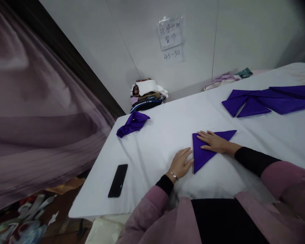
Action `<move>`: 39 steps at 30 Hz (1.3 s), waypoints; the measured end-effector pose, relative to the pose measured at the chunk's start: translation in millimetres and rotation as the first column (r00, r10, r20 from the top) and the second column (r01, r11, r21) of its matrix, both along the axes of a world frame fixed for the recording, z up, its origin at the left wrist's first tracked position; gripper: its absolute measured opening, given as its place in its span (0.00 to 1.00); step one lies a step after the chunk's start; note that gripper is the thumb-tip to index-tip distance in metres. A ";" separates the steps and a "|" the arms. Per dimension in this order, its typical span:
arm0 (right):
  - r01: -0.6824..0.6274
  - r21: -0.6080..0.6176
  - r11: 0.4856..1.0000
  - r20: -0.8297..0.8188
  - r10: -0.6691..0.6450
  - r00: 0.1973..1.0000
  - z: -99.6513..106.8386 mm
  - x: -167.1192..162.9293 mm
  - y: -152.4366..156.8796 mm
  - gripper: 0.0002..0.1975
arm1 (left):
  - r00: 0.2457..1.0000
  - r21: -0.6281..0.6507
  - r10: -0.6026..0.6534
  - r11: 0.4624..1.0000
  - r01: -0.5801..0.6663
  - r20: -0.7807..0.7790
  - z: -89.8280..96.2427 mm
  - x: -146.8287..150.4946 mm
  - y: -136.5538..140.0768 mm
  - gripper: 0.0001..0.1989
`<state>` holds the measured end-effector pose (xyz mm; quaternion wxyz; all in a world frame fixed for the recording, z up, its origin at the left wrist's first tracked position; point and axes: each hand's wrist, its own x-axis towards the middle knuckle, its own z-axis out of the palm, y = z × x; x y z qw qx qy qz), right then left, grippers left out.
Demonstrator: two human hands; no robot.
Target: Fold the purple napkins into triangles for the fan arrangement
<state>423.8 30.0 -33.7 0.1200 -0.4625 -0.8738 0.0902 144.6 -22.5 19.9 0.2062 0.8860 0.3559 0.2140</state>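
Observation:
A purple cloth napkin (202,157), folded into a triangle, lies on the white-covered table in front of me. My right hand (213,141) rests flat on its upper part with the fingers stretched out. At the napkin's left edge is my left hand (181,163), fingers apart and the tips at or touching that edge. A bracelet circles my left wrist. Farther right lie several purple folded napkins (282,100), overlapping one another. On the far left of the table is a crumpled purple cloth (134,123).
A black phone (118,180) lies near the table's (91,203) left edge. Behind the table stands a stack of folded clothes (148,95), with more fabric (225,79) to its right. Handwritten paper signs (170,34) hang on the wall. A mauve curtain (40,118) drapes at left.

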 end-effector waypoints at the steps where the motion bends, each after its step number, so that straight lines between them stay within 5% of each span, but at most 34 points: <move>1: -0.003 0.005 1.000 -0.002 0.003 1.000 -0.4 0.1 0.2 0.35 | 1.000 0.010 0.003 1.000 -0.003 -0.016 1.0 10.8 8.7 0.19; 9: -0.008 0.032 0.999 -0.004 0.008 1.000 -5.4 -0.8 1.2 0.38 | 0.974 0.070 -0.012 0.997 0.029 -0.226 -14.7 82.9 68.4 0.24; 14: 0.000 0.056 0.998 -0.040 0.002 0.999 -9.9 -0.4 1.3 0.41 | 0.956 0.043 -0.006 0.999 0.019 -0.292 -26.5 83.1 76.3 0.32; 25: 0.014 0.041 0.999 -0.056 -0.011 0.998 4.2 -3.0 -3.8 0.41 | 0.893 0.146 0.013 0.988 0.059 -0.451 -25.4 84.6 75.1 0.27; 34: 0.144 0.178 0.973 -0.077 -0.132 0.988 2.6 -60.0 -88.0 0.39 | 0.865 0.125 -0.019 0.988 0.095 -0.501 -28.6 83.3 77.8 0.26; 39: 0.038 0.150 0.988 -0.041 -0.032 0.999 -4.4 -69.3 -122.4 0.36 | 0.888 0.150 0.023 0.987 0.051 -0.459 -30.3 86.1 77.1 0.26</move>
